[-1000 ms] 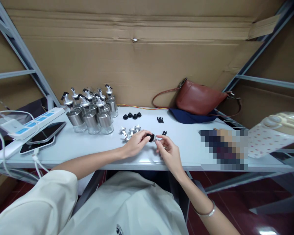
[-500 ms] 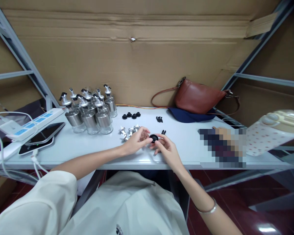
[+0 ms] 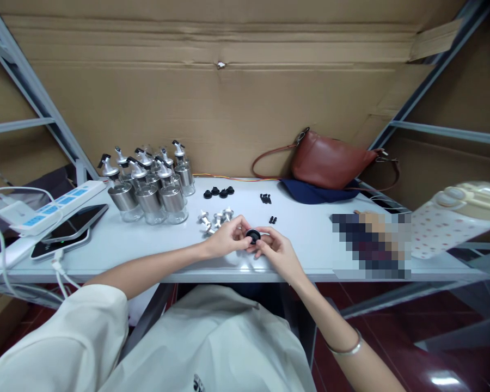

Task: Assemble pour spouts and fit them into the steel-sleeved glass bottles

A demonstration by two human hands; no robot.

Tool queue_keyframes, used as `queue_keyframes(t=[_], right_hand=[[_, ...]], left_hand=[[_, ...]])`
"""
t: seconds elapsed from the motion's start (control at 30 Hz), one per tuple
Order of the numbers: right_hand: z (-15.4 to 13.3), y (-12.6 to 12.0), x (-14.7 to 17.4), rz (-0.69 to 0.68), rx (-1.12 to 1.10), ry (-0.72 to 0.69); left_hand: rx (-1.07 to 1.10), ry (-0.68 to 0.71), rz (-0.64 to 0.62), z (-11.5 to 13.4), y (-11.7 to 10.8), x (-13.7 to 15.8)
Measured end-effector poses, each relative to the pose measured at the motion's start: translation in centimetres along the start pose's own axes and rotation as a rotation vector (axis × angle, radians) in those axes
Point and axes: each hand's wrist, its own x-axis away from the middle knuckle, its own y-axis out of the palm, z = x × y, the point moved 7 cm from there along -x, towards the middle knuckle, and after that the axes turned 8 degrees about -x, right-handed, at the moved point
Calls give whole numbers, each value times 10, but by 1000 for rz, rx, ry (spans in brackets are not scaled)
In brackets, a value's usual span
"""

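Note:
Between my two hands, just above the front of the table, is a round black stopper (image 3: pixel 253 236). My left hand (image 3: pixel 230 238) pinches its left side with thumb and fingers. On the other side, my right hand (image 3: pixel 276 251) grips it, the thumb pressed on its face. Several silver-coloured pourer tops (image 3: pixel 217 219) lie just beyond my left hand. Farther back are several more black stoppers (image 3: pixel 223 193). Small black pieces (image 3: pixel 273 220) lie beyond my right hand, with a cluster of small black parts (image 3: pixel 265 198) behind them.
Several glass-and-steel oil bottles (image 3: pixel 150 202) with pourers stand at the left. Beside them are a power strip (image 3: pixel 61 207) and a phone (image 3: pixel 75 224). A brown handbag (image 3: pixel 330 164) rests on dark blue cloth (image 3: pixel 314 195) at the back right. A dotted bottle (image 3: pixel 441 228) leans at the right.
Both hands have moved slightly down and left with the black stopper, which is now turned more toward me. The small black pieces beyond my right hand show more fully.

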Motion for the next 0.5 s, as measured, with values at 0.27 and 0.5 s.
queue_keyframes(t=[0.27,0.5], right_hand=[[-2,4,2,-43,77,17],[-7,7,4,-65,170,1]], left_hand=[[-75,27,-21,7,2,3],[-144,22,-15,11,2,4]])
